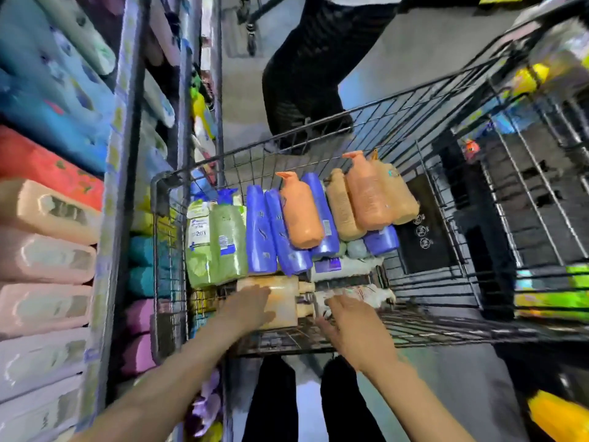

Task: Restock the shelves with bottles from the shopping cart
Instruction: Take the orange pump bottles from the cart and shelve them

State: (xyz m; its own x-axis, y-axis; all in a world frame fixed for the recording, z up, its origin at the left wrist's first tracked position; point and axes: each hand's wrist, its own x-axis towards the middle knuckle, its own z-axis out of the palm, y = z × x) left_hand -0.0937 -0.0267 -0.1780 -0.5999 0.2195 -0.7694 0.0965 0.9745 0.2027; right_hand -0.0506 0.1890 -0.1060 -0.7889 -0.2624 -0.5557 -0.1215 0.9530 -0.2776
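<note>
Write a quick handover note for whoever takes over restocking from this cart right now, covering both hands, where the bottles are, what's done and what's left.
Left hand: reaching into the near end of the cart, fingers over a beige bottle; grip not clear through the blur.
Right hand: over a white bottle beside it, grip also unclear.
Still lying in the cart: green bottles, blue bottles, orange bottles.
The shelves on the left already hold rows of bottles.
Done: nothing lifted out in this view.
Left: move every cart bottle to the shelves.
</note>
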